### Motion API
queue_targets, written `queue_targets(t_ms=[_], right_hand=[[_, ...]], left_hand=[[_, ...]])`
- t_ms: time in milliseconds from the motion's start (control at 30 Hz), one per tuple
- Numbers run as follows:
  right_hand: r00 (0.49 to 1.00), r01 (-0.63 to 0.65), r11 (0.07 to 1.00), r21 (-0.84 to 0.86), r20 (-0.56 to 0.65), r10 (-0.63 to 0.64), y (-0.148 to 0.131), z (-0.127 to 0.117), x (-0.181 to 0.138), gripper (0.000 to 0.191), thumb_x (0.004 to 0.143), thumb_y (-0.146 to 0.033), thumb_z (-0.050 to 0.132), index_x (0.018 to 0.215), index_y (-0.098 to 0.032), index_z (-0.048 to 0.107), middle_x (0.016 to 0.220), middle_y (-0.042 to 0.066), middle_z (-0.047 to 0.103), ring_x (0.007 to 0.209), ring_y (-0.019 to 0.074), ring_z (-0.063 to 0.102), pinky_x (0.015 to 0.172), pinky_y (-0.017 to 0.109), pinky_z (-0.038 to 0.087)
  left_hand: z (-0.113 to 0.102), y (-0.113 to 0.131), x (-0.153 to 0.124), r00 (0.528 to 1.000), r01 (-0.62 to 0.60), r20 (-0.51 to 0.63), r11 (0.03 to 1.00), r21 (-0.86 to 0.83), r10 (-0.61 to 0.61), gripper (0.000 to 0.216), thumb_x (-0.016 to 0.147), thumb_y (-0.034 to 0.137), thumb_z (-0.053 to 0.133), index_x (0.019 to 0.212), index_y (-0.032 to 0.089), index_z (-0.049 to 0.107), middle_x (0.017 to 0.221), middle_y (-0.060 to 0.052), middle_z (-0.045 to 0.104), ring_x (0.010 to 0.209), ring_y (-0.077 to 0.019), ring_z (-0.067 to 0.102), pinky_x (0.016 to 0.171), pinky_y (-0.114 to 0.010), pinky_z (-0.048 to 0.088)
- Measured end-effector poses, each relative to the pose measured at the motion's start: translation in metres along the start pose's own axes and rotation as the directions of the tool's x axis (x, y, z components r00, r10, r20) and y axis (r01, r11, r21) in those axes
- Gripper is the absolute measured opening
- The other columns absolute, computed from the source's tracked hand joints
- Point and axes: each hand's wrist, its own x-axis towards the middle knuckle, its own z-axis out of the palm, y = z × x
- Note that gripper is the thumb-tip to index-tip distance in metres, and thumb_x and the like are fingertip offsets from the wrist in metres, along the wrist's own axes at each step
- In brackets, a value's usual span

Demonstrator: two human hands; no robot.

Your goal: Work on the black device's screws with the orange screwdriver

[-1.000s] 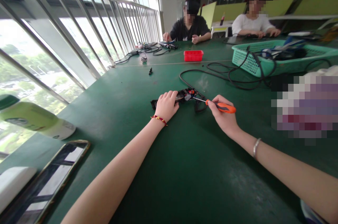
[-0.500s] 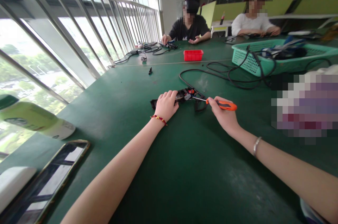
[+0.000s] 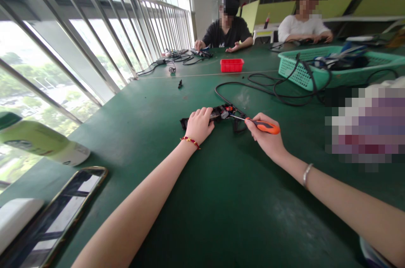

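Observation:
Under my left hand [image 3: 200, 124] lies a long black device with its inside exposed [image 3: 218, 113], showing grey, red and blue parts near its right end. The fingers of that hand are wrapped over its middle and hold it on the green table [image 3: 196, 209]. My right hand [image 3: 267, 139] grips an orange and black screwdriver [image 3: 265, 126] by its handle. The screwdriver's thin shaft points left, its tip at the device's exposed right end; exact contact is too small to make out. A black cable [image 3: 221, 87] runs from the device.
A red bin [image 3: 232, 65] and a small black piece [image 3: 180, 84] lie farther back. At right stands a green basket [image 3: 294, 70] with cables. A phone [image 3: 72, 213] and a bottle [image 3: 41, 139] are at left. Two people [image 3: 229, 28] sit across the table.
The screwdriver's handle has swung slightly left and down, with my right hand shifting a little left. My left hand and the black device stay in place.

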Motion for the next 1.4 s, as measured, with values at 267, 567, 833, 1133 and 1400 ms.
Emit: queue_targets(t_ms=[267, 567, 833, 1133, 1400], right_hand=[[0.991, -0.048, 0.989, 0.139, -0.114, 0.064, 0.007, 0.002, 0.003, 0.021, 0.07, -0.034, 0.068, 0.077, -0.021, 0.053, 0.055, -0.007, 0.05, 0.044, 0.0085, 0.045, 0.042, 0.022, 0.033], [0.99, -0.136, 0.833, 0.536, 0.033, 0.14, 0.01, 0.0, 0.011, 0.025, 0.076, -0.042, 0.055, 0.078, -0.018, 0.063, 0.059, 0.0, 0.061, 0.052, 0.0145, 0.06, 0.058, 0.032, 0.05], [0.954, -0.298, 0.793, 0.531, 0.144, 0.262, 0.008, 0.001, 0.014, 0.022, 0.076, -0.041, 0.057, 0.086, -0.022, 0.055, 0.038, -0.011, 0.039, 0.031, 0.0079, 0.035, 0.036, 0.023, 0.034], [0.945, -0.314, 0.805, 0.504, 0.09, 0.313, 0.013, -0.007, 0.019, 0.025, 0.063, -0.032, 0.07, 0.08, -0.02, 0.058, 0.056, -0.003, 0.062, 0.04, 0.0104, 0.052, 0.041, 0.024, 0.042], [0.945, -0.327, 0.833, 0.446, 0.158, 0.287, 0.019, -0.007, 0.022, 0.049, 0.08, -0.065, 0.039, 0.079, -0.019, 0.058, 0.033, -0.009, 0.033, 0.025, 0.0093, 0.034, 0.033, 0.025, 0.031]], left_hand=[[0.0, 0.0, 0.0, 1.0, 0.003, 0.002, 1.0, -0.008, -0.003, 0.034, 0.082, 0.022, 0.047, 0.115, 0.016, 0.048, 0.106, -0.007, 0.058, 0.098, -0.0231, 0.053, 0.085, -0.034, 0.04], [0.0, 0.0, 0.0, 1.0, 0.012, -0.015, 1.0, 0.024, -0.011, 0.032, 0.082, 0.024, 0.047, 0.114, 0.017, 0.049, 0.103, -0.007, 0.06, 0.096, -0.0236, 0.054, 0.085, -0.035, 0.039], [-0.003, -0.011, 0.0, 0.999, 0.05, -0.02, 0.997, 0.053, -0.049, 0.033, 0.082, 0.022, 0.046, 0.115, 0.019, 0.049, 0.105, -0.009, 0.059, 0.098, -0.0254, 0.052, 0.088, -0.039, 0.037], [-0.003, -0.011, -0.001, 0.994, 0.101, -0.049, 0.991, 0.082, -0.098, 0.032, 0.081, 0.022, 0.047, 0.113, 0.02, 0.05, 0.103, -0.008, 0.059, 0.097, -0.0265, 0.053, 0.083, -0.039, 0.038], [-0.003, -0.013, 0.0, 0.992, 0.116, -0.048, 0.99, 0.075, -0.113, 0.032, 0.081, 0.022, 0.046, 0.112, 0.021, 0.05, 0.104, -0.007, 0.06, 0.098, -0.0259, 0.052, 0.084, -0.038, 0.04]])
